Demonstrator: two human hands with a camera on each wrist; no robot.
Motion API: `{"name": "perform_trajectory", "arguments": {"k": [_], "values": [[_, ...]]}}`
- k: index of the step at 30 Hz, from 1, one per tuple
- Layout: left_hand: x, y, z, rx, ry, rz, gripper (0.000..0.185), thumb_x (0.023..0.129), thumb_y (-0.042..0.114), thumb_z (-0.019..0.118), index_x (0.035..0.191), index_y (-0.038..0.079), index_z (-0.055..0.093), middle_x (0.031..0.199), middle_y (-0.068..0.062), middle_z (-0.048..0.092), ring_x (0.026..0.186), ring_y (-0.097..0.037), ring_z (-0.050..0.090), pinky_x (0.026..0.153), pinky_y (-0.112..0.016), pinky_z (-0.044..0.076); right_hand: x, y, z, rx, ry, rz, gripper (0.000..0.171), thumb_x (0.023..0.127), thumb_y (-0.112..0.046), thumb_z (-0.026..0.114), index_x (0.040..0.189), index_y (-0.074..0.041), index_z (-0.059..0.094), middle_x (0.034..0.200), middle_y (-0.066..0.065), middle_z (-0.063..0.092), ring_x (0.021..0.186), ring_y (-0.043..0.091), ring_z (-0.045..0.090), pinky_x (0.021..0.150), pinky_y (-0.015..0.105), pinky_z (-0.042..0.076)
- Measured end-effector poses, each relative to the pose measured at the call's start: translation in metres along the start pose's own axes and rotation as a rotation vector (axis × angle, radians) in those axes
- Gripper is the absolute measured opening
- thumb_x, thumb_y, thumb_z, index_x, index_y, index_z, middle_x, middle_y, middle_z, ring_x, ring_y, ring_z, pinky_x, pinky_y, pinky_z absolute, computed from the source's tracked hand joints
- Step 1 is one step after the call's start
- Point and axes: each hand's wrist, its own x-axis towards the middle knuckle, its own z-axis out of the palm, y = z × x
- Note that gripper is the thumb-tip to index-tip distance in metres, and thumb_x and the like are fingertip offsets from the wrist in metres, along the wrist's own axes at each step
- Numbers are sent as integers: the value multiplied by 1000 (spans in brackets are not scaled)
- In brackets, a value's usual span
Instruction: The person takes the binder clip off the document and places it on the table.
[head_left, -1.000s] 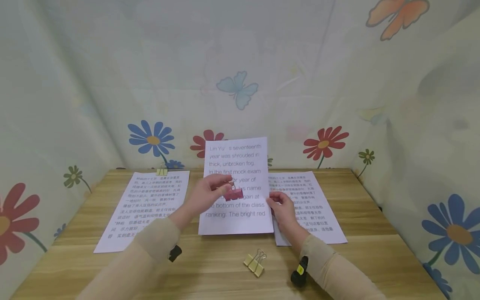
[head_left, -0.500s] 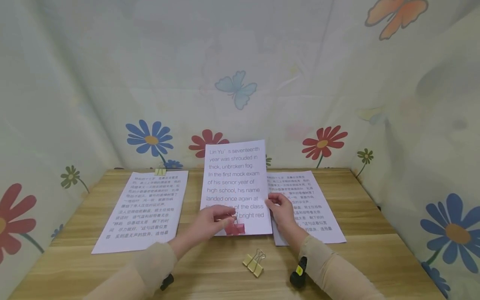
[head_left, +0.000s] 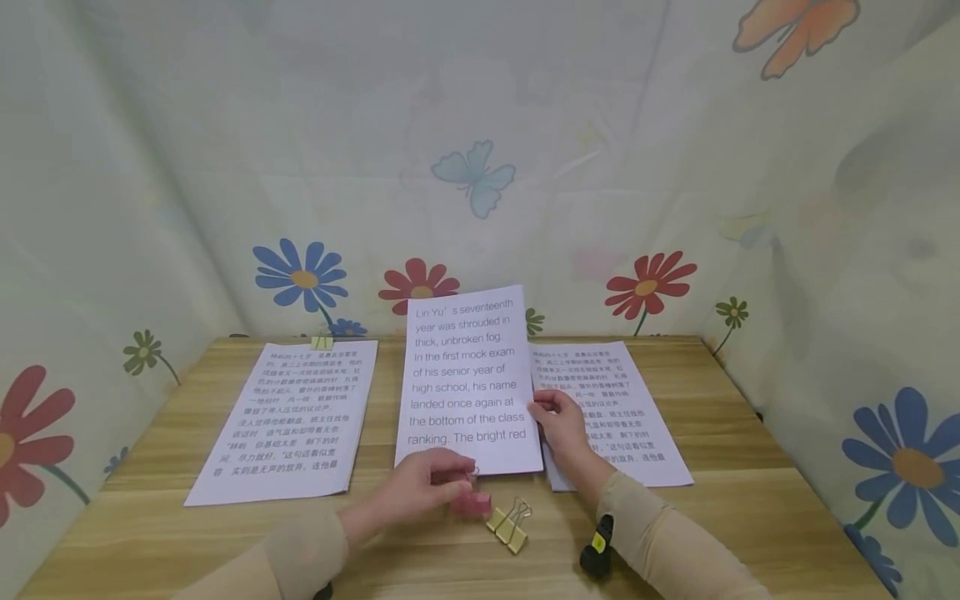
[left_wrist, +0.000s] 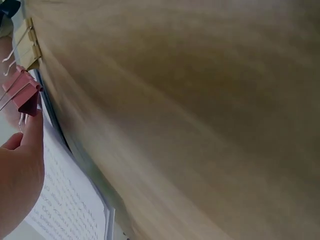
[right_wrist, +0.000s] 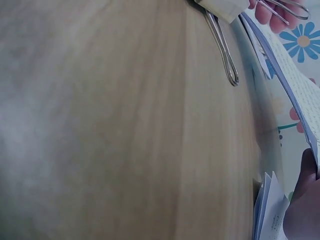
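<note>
In the head view my left hand [head_left: 412, 493] pinches a red binder clip [head_left: 472, 503] just below the bottom edge of a printed paper stack [head_left: 465, 375]. The left wrist view shows the same red binder clip [left_wrist: 24, 91] at the fingertips, with its wire handles sticking out. My right hand [head_left: 566, 429] grips the stack's right edge, keeping it tilted up off the table; its thumb lies against the paper in the right wrist view. A gold binder clip [head_left: 510, 528] lies on the table right beside the red one.
Another printed stack [head_left: 281, 421] lies at the left on the wooden table [head_left: 225, 550], with a gold binder clip [head_left: 322, 342] at its top edge. A third printed stack [head_left: 622, 417] lies at the right, partly behind my right hand. A patterned cloth [head_left: 570, 100] hangs behind.
My left hand has moved down with the red binder clip, from in front of the text to below the paper's bottom edge. The upright stack has sunk slightly; my right hand keeps its grip.
</note>
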Motion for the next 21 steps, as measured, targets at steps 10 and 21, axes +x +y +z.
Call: {"name": "perform_trajectory", "arguments": {"k": [10,21], "values": [[-9,-5,2,-66,-48,-10,32,90,17,74,118,1,69,107,-6,71,99,-18,68,90,-27,53,-1,0,-1,-38,-16,29,21,91,-5,67,112,-4,66,100,9,60,84,18,59,72,26,53],[-14,-5,1,7,-52,15,30,88,24,75,112,7,72,102,4,71,98,-14,66,93,-34,51,-1,2,0,-52,-21,34,22,90,-6,67,112,-4,66,98,9,60,81,18,59,69,26,52]]}}
